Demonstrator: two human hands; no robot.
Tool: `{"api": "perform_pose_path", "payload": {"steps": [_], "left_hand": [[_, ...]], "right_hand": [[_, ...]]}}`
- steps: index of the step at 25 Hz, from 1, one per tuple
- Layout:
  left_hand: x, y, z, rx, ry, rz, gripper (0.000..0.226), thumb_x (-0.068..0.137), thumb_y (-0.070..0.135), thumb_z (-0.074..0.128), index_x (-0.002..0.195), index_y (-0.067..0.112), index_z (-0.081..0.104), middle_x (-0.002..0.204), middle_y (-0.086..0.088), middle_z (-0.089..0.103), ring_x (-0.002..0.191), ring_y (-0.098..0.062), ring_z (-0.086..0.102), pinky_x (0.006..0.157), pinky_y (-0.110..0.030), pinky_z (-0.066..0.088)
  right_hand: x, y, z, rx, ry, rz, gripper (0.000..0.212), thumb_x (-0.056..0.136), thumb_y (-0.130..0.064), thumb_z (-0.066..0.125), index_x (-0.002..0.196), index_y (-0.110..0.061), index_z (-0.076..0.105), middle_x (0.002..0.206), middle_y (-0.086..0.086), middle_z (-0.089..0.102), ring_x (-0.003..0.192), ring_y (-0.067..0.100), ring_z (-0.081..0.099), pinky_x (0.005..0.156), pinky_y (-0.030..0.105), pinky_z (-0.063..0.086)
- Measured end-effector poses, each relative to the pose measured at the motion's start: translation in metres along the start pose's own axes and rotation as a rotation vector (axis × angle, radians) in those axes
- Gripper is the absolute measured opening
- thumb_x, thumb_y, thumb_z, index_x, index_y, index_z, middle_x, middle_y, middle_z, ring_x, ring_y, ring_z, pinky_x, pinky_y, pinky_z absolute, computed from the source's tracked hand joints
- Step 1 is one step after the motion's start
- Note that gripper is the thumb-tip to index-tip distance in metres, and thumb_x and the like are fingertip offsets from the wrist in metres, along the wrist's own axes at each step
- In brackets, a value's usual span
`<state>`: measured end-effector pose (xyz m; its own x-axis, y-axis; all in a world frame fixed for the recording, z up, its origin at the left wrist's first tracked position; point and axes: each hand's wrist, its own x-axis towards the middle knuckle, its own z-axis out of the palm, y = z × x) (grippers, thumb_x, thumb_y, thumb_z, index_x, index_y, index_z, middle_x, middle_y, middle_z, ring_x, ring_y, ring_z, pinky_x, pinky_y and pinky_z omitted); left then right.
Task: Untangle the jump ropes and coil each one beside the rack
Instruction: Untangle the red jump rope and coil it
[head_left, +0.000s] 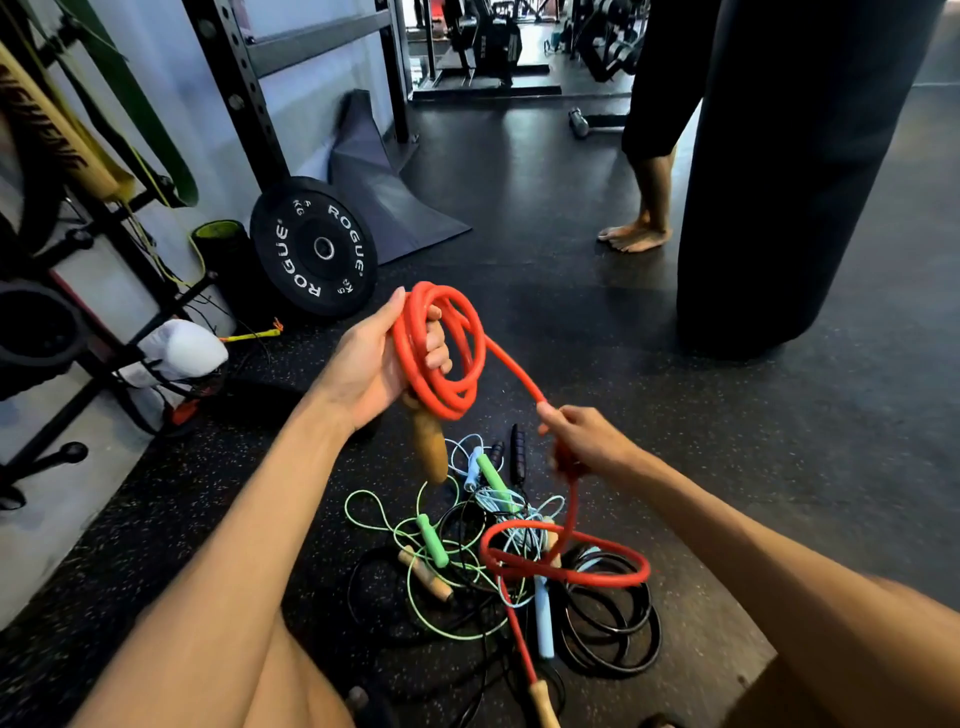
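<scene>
My left hand (382, 358) grips several coiled loops of a thick red jump rope (457, 384); its wooden handle (432, 447) hangs below the palm. The red rope runs from the coil down to my right hand (582, 441), which pinches it, then drops into a loop (566, 569) on the floor. Its other wooden handle (543, 701) lies at the bottom edge. Under my hands is a tangled pile: a thin green rope (431, 540) with green handles, a light blue rope (543, 618), a black coiled rope (613, 629) and a wooden-handled rope (426, 574).
A black storage rack (104, 291) stands at the left with bands and gear. A Rogue weight plate (314, 247) leans on a squat rack upright (244, 88). A black punching bag (779, 171) hangs at the right, with a barefoot person (649, 197) behind it. The floor is dark rubber.
</scene>
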<state>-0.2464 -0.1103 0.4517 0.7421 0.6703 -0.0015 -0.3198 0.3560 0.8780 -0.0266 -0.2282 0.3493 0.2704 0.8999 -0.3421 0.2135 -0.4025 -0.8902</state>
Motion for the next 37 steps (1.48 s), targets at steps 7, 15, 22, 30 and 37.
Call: {"api": "perform_pose_path", "payload": {"steps": [7, 15, 22, 30, 37], "left_hand": [[0.012, -0.016, 0.006, 0.201, 0.156, 0.228, 0.025, 0.106, 0.029, 0.039, 0.108, 0.005, 0.046, 0.077, -0.012, 0.056, 0.068, -0.024, 0.059, 0.073, -0.04, 0.05], [0.022, -0.059, 0.011, 1.202, 0.207, 0.337, 0.053, 0.097, 0.04, 0.051, 0.139, 0.013, 0.033, 0.095, -0.019, 0.066, 0.083, -0.034, 0.066, 0.081, -0.05, 0.054], [0.017, -0.082, 0.023, 1.833, 0.038, 0.237, 0.042, 0.101, 0.05, 0.041, 0.118, 0.012, 0.04, 0.1, -0.015, 0.07, 0.092, -0.042, 0.065, 0.074, -0.049, 0.049], [0.018, -0.096, 0.014, 1.23, -0.119, -0.472, 0.034, 0.101, 0.04, 0.046, 0.097, 0.009, 0.059, 0.082, -0.016, 0.065, 0.062, -0.031, 0.063, 0.06, -0.036, 0.051], [0.009, -0.069, 0.023, 0.706, -0.226, -0.639, 0.048, 0.104, 0.041, 0.038, 0.097, -0.001, 0.06, 0.051, -0.004, 0.039, 0.037, -0.013, 0.037, 0.04, -0.023, 0.037]], "right_hand": [[-0.021, 0.014, 0.026, 0.192, -0.438, 0.11, 0.012, 0.097, -0.007, 0.061, 0.09, -0.008, 0.051, 0.096, 0.027, 0.07, 0.094, 0.04, 0.069, 0.085, 0.05, 0.056], [-0.014, -0.006, 0.023, -0.18, -0.352, -0.201, 0.032, 0.106, -0.024, 0.045, 0.082, -0.012, 0.062, 0.057, 0.001, 0.052, 0.045, 0.011, 0.044, 0.043, 0.024, 0.038], [-0.026, -0.031, 0.003, -0.387, -0.469, -0.262, 0.033, 0.106, -0.034, 0.045, 0.09, -0.014, 0.065, 0.064, 0.006, 0.043, 0.048, 0.01, 0.039, 0.042, 0.02, 0.038], [-0.024, -0.017, -0.019, -0.703, -0.036, -0.543, 0.025, 0.082, -0.037, 0.078, 0.089, -0.021, 0.06, 0.072, -0.006, 0.069, 0.067, 0.018, 0.064, 0.065, 0.038, 0.051], [-0.01, 0.014, -0.035, -0.793, 0.109, -0.555, 0.035, 0.085, -0.033, 0.076, 0.095, -0.016, 0.047, 0.088, 0.004, 0.065, 0.079, 0.03, 0.061, 0.069, 0.041, 0.048]]}}
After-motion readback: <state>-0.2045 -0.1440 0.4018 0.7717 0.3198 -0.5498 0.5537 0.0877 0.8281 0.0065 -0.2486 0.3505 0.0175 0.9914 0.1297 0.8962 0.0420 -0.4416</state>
